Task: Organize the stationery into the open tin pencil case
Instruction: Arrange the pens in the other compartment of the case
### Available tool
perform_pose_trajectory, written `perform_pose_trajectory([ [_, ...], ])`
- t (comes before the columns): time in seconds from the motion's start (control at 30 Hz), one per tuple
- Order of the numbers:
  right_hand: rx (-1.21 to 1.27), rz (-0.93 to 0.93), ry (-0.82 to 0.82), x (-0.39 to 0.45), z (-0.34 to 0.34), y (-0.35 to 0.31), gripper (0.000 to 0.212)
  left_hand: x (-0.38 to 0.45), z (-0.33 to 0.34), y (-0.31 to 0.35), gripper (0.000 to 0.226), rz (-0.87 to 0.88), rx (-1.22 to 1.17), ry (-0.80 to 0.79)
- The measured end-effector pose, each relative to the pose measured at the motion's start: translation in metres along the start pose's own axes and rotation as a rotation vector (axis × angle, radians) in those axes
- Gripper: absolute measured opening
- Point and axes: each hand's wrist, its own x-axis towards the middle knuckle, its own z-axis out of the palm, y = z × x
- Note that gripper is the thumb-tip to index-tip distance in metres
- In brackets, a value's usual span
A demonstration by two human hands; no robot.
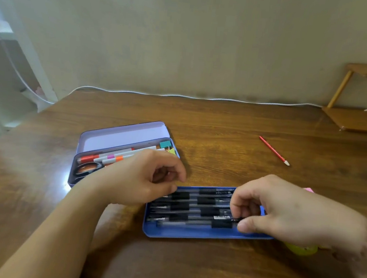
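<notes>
Blue tray [192,233] of black pens [200,209] at bench [223,124] centre, right hand [282,211] pinching one pen's end, left hand [143,179] curled over tray's 9 o'clock end, grip unclear, open lilac tin [120,137] at 10 o'clock holding markers [110,155], scissors [86,168], clips [166,146], red pencil [273,150] loose at 1 o'clock.

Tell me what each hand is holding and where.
The right hand pinches a black pen near its right end; whether the left hand grips anything cannot be told.
</notes>
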Motion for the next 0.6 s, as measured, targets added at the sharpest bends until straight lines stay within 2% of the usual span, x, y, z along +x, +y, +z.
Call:
perform_pose_trajectory([
  [0.1,-0.045,0.002,0.010,0.002,0.007,-0.002,0.010,0.001,0.000,0.003,0.017,0.021,-0.006,-0.036],
  [0.3,-0.139,-0.025,0.107,0.003,0.013,-0.007,0.017,-0.001,0.001,0.007,0.033,0.021,0.086,-0.177],
  [0.47,-0.275,-0.033,0.156,0.002,0.016,-0.011,0.024,0.000,0.001,0.007,0.032,-0.007,0.141,-0.201],
  [0.53,-0.267,-0.034,0.132,0.001,0.013,-0.011,0.025,-0.001,0.000,0.007,0.031,-0.009,0.133,-0.205],
  [0.6,-0.116,-0.003,0.073,0.001,0.003,-0.008,0.028,-0.001,0.000,0.008,0.031,0.001,0.122,-0.199],
])
